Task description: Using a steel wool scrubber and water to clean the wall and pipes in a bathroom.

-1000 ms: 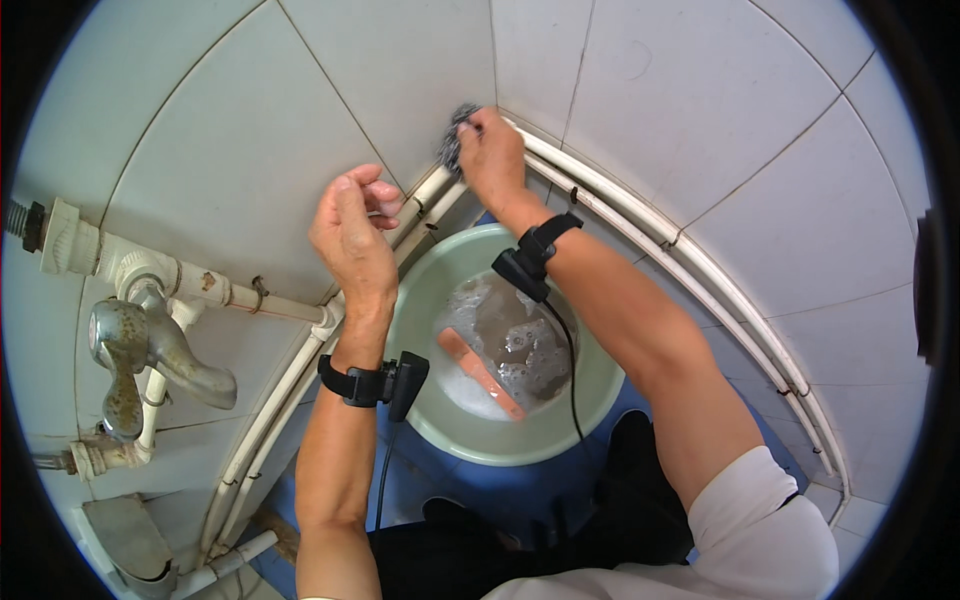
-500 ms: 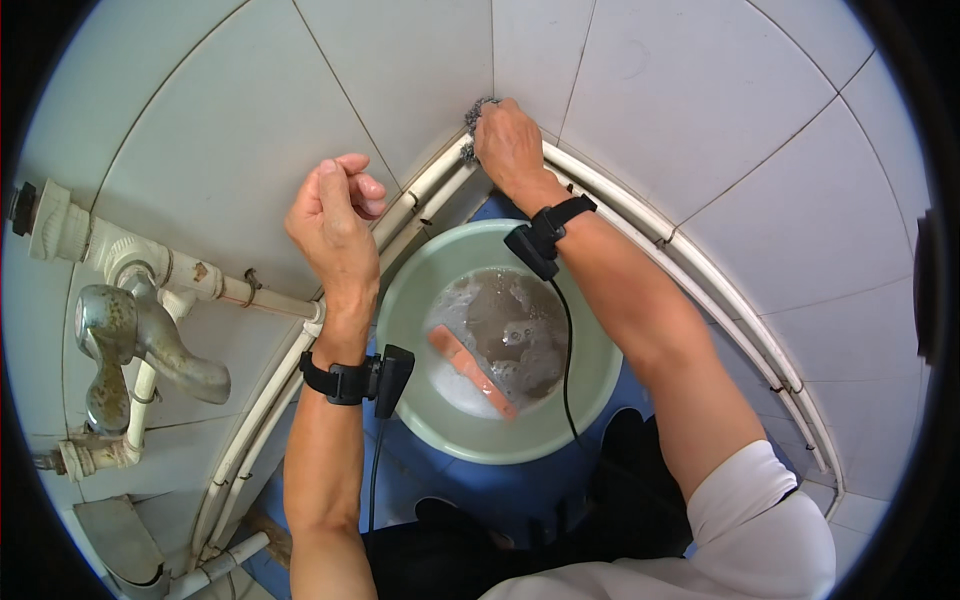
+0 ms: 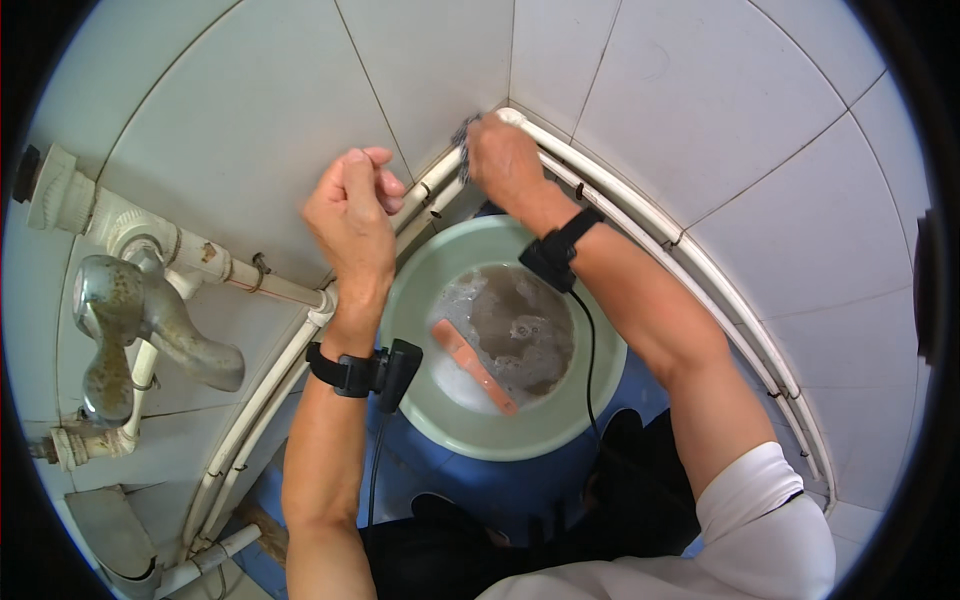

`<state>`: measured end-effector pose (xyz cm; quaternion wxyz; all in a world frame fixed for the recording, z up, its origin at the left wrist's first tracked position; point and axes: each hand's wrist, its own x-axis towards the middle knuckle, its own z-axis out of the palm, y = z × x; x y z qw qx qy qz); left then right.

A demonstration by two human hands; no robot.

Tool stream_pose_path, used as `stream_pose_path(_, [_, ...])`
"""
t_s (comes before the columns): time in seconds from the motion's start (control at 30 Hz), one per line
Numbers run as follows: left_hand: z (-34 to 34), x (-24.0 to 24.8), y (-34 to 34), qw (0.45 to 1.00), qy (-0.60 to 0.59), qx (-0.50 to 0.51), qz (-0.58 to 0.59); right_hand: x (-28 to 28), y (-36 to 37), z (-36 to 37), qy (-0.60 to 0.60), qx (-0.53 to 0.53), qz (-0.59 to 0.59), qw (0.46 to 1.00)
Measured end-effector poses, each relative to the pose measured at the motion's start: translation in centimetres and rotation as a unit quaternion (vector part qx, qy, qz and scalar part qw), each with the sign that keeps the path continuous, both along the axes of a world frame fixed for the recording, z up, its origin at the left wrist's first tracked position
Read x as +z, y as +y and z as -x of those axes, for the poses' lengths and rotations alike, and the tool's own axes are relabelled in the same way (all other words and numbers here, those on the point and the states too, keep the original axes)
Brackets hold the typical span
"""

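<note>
My right hand (image 3: 508, 168) is closed around a grey wire scouring pad (image 3: 462, 142). It presses the pad on the white pipe (image 3: 445, 168) along the left wall, just short of the corner. Part of the pad is hidden behind my fingers, which are slightly blurred. My left hand (image 3: 352, 215) is raised near the left wall, its fingers curled in and nothing visible in them. Below both hands stands a pale green basin (image 3: 505, 450) of murky, foamy water (image 3: 525, 310). A flat, salmon-coloured strip-like tool (image 3: 472, 365) floats in it, its kind unclear.
A corroded metal tap (image 3: 150, 325) juts from the white pipework (image 3: 200, 255) on the left. Paired white pipes (image 3: 690, 255) run along the right wall too. Tiled walls (image 3: 700, 110) meet at the corner. The floor (image 3: 440, 480) is blue; a cable (image 3: 592, 370) hangs from each wrist strap.
My right hand has slid the scouring pad left along the pipe, away from the corner. The view has shifted a little; my left hand keeps its curled pose.
</note>
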<state>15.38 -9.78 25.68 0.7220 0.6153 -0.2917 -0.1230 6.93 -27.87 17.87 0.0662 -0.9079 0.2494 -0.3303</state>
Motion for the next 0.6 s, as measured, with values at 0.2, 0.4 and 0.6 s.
stream_pose_path(0.2, [0.8,0.8,-0.5,0.999,0.001,-0.027,0.018,0.3,3.5,-0.8,0.034,0.096,-0.016,0.995])
stream_pose_path(0.4, [0.6,0.5,0.1,1.0,-0.008,-0.023,0.016,0.4,-1.2,0.3,-0.022,-0.03,0.047,0.998])
stream_pose_path(0.6, [1.3,-1.0,-0.4,0.999,0.011,-0.045,-0.009,0.2,4.7,-0.8,-0.018,0.138,0.004,0.99])
